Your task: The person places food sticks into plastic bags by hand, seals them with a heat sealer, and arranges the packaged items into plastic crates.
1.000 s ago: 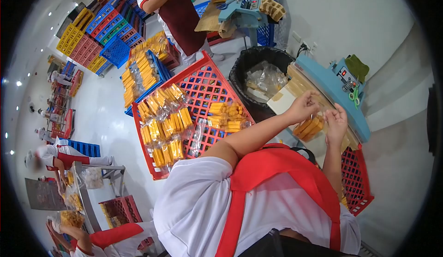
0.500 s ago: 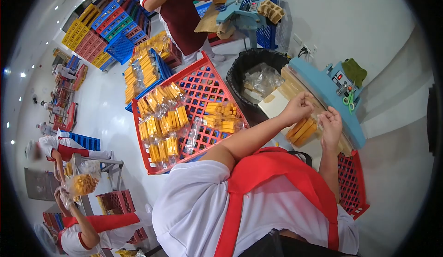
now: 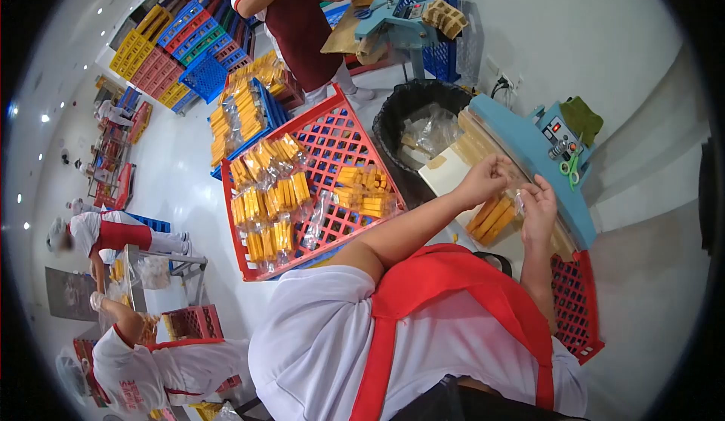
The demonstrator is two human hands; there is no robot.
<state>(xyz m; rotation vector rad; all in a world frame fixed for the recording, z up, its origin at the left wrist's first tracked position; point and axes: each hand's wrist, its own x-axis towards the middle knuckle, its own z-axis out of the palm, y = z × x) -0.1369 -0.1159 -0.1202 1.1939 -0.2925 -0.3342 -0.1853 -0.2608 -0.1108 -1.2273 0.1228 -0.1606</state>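
Observation:
A clear plastic bag of yellow-orange sticks (image 3: 492,218) hangs at the front edge of a blue sealing machine (image 3: 529,160). My left hand (image 3: 485,181) pinches the bag's upper end on one side. On the other side, my right hand (image 3: 538,206) has its fingers closed on the same end of the bag. The sticks lie below and between both hands, over a pale surface. Clear film between the fingers is hard to make out. Green-handled scissors (image 3: 570,168) and a green cloth (image 3: 581,121) rest on the machine.
A red crate (image 3: 332,232) at the left holds several bagged packs (image 3: 268,202). Beyond the machine's pale box stands a black-lined bin (image 3: 393,123) with plastic. A co-worker (image 3: 298,28) stands near a second sealer (image 3: 404,28); others work at the lower left. Another red crate (image 3: 575,300) is at the right.
Both hands stay at the bag's end, with small finger shifts. The view has moved slightly. At the lower left, a co-worker has leaned further in, and their bag of yellow pieces is no longer visible.

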